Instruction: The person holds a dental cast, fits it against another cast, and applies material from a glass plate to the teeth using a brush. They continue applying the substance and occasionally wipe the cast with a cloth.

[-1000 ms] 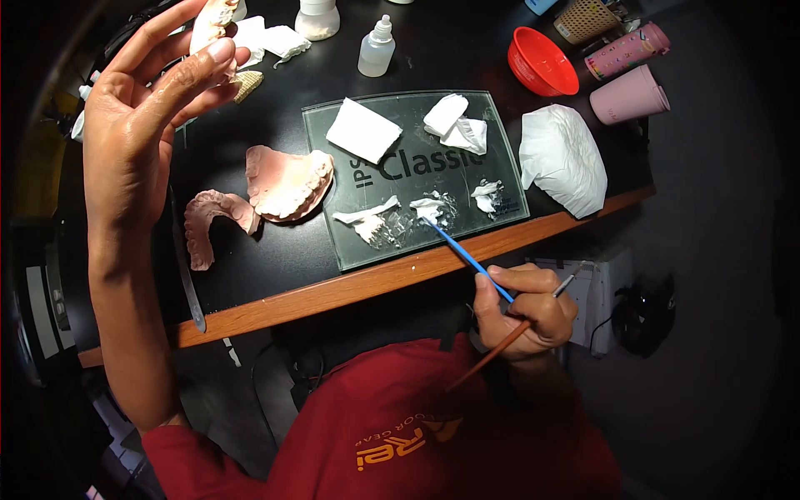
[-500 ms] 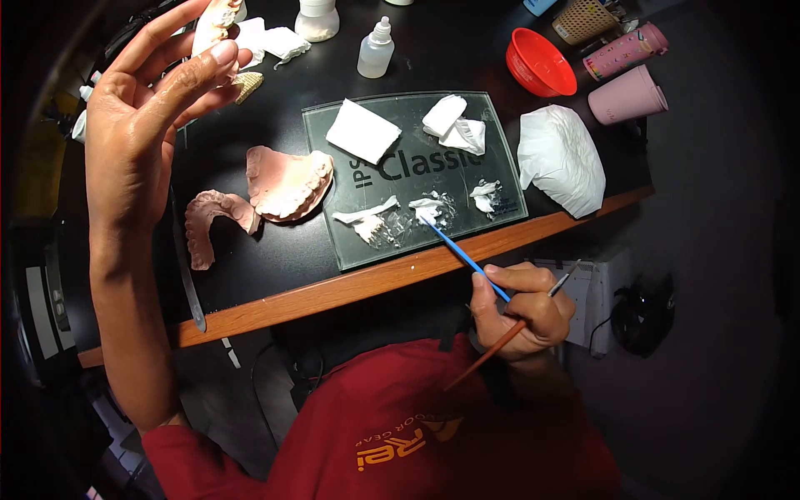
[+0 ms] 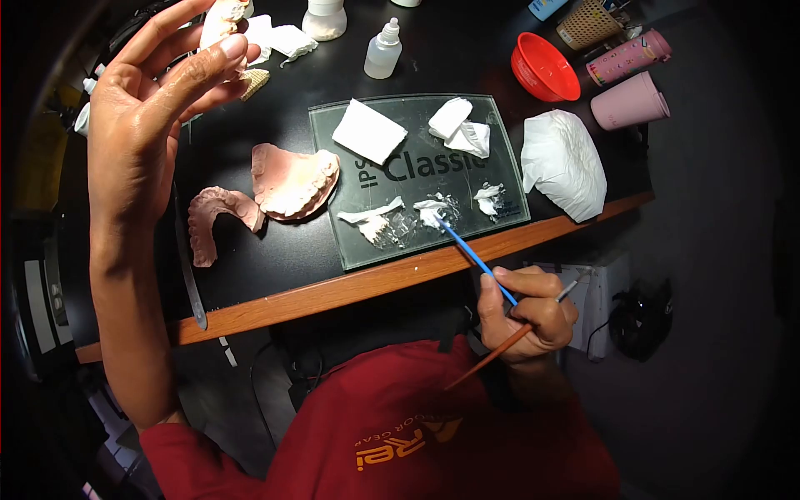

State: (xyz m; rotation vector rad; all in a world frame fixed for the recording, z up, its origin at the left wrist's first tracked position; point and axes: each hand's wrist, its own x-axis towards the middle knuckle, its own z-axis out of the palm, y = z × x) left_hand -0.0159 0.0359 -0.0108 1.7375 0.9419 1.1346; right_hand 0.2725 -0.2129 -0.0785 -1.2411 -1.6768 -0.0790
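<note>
My left hand [image 3: 137, 117], raised at the upper left, pinches a pale dental cast [image 3: 218, 23] that the frame's top edge partly cuts off. In my right hand [image 3: 537, 312] a thin blue stick [image 3: 475, 257] is held between thumb and fingers. Its tip touches the middle heap of white paste [image 3: 429, 208] on a glass slab [image 3: 329, 158]. A brush with a brown handle [image 3: 496, 352] also rests between the fingers of that hand, bristles up to the right. Left of the slab lie two pink dental casts, a solid one [image 3: 287, 179] and a horseshoe-shaped one [image 3: 200, 225].
Folded white tissue [image 3: 369, 132] and crumpled tissue [image 3: 460, 129] lie on the slab. A dropper bottle [image 3: 383, 52] stands behind it. To the right are a white wad [image 3: 565, 162], a red bowl [image 3: 543, 67] and a pink cup [image 3: 629, 102]. A metal spatula [image 3: 190, 279] lies near the wooden edge.
The view has shifted slightly, so the table things sit a little further right. My right hand keeps the blue stick's tip at the middle paste heap. My left hand still holds the cast.
</note>
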